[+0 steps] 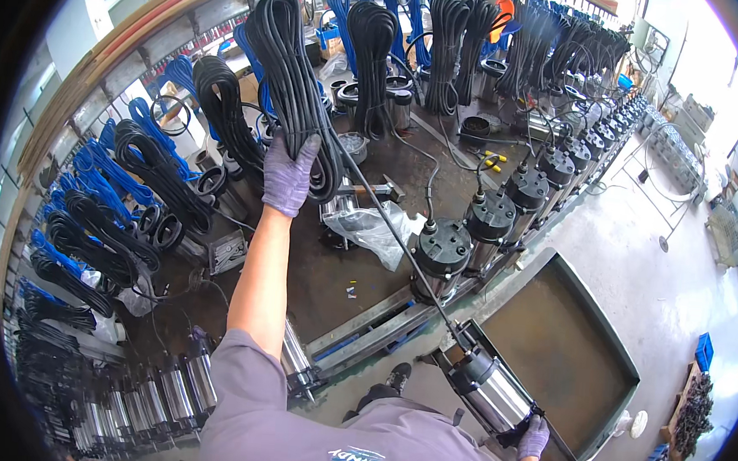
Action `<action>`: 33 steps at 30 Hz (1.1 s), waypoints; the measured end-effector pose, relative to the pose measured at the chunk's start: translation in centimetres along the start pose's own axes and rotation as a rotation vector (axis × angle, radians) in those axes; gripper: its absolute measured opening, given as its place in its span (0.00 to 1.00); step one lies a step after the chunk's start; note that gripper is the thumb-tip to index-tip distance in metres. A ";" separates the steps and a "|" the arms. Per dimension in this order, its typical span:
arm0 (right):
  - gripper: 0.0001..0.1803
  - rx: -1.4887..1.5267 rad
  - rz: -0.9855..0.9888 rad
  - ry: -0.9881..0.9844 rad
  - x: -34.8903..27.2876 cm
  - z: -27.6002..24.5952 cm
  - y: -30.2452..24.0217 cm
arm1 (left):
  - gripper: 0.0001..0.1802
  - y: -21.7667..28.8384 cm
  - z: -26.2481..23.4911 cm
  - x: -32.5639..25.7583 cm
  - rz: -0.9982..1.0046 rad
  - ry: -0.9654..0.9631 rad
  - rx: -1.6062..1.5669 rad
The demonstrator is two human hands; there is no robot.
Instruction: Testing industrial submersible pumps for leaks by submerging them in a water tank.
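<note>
Left hand (288, 175) up at 11 o'clock grips the black cable coil (298, 74). Right hand (533, 437) at 5 o'clock clutches the steel pump (490, 390), its axis pointing up-left along the taut cable.

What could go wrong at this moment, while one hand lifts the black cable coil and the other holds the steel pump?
1. The cable runs taut from the black cable coil in the left hand to the steel pump; it may snag the upright pumps on the bench.
2. The right hand grips only the pump's end, so it might slip.
</note>
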State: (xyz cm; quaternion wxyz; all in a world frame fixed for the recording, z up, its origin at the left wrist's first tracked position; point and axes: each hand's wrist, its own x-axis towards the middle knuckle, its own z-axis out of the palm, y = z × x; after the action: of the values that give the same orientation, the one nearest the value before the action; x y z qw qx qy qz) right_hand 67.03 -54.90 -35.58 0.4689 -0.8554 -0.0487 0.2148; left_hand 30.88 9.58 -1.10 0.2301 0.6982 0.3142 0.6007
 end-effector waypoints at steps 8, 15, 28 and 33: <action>0.20 -0.032 -0.026 0.029 -1.1 1.2 -2.5 | 0.31 1.9 1.8 0.3 0.003 -0.020 -0.067; 0.21 0.020 0.008 0.021 -0.1 0.4 0.0 | 0.34 4.7 -1.4 -11.8 -0.459 -0.174 -0.542; 0.20 0.018 0.004 -0.016 -1.2 0.6 -2.2 | 0.30 6.6 -5.5 -32.9 -1.057 0.025 -0.645; 0.19 0.026 0.003 -0.002 -1.2 1.0 -2.6 | 0.32 -0.7 -4.7 -34.9 -1.048 -0.042 -0.102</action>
State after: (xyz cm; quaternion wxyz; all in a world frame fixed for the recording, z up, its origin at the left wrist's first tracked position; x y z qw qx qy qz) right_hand 65.81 -53.05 -33.54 0.4798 -0.8490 -0.0451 0.2169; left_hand 23.28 -15.13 -25.02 0.5397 0.4470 0.5869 0.4055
